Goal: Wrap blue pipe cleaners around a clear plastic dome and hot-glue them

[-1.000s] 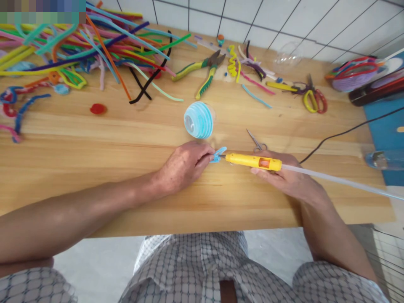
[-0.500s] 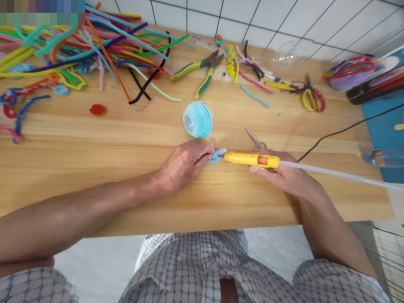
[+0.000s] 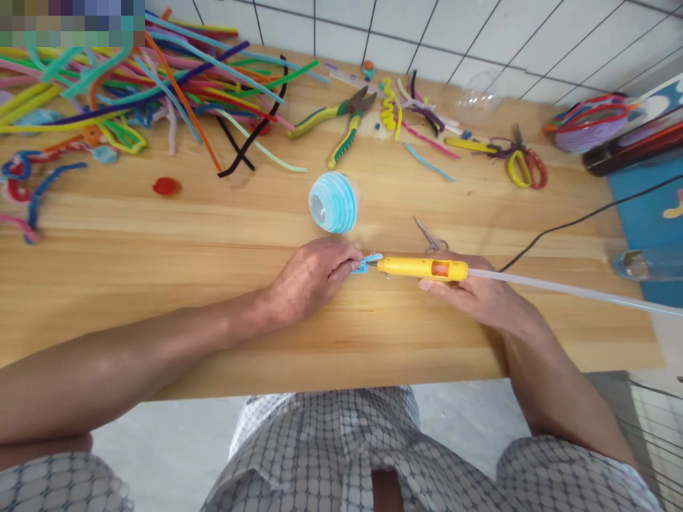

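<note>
My left hand is closed in a pinch on a small bent piece of light blue pipe cleaner, partly hidden by the fingers. My right hand grips a yellow hot glue gun with a long whitish glue stick trailing from its back. The gun's metal nozzle points left and meets the blue piece, or lies just over it. Beyond my left hand rests a round cup-like form wrapped in blue and white bands. Small silver scissors lie beyond the glue gun.
Many coloured pipe cleaners are heaped at the back left. Green-handled pliers, red-and-yellow scissors and cut scraps lie along the back. A red cap sits at left. At right are a black cord and a clear bottle.
The glue gun and my right hand have shifted very slightly left. My left hand keeps its pinch on the blue pipe cleaner piece; the nozzle is still at it.
</note>
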Tool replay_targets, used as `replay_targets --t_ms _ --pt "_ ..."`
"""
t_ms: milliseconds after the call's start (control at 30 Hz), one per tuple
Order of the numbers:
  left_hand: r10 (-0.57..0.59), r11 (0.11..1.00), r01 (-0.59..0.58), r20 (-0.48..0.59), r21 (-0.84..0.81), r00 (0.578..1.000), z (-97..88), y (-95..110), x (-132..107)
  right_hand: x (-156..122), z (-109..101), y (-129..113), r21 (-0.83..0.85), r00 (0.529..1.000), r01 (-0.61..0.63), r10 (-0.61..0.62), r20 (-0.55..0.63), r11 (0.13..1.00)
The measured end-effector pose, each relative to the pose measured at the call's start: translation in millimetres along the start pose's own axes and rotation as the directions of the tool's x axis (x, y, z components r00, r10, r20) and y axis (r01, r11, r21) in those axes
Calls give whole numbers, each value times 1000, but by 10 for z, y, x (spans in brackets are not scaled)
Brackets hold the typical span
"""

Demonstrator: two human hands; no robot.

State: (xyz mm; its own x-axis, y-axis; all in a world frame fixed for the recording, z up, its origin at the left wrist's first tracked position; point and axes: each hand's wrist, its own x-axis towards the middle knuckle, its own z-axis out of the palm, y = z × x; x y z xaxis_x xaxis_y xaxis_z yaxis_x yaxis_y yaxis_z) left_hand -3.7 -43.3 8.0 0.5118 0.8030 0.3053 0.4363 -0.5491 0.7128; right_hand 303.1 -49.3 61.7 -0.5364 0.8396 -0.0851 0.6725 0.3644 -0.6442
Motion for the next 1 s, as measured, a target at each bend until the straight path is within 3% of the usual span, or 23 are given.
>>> replay_targets --t_ms 1000 --pt "-48 999 48 -20 4 999 11 48 21 -33 -31 3 -58 999 29 -30 -17 998"
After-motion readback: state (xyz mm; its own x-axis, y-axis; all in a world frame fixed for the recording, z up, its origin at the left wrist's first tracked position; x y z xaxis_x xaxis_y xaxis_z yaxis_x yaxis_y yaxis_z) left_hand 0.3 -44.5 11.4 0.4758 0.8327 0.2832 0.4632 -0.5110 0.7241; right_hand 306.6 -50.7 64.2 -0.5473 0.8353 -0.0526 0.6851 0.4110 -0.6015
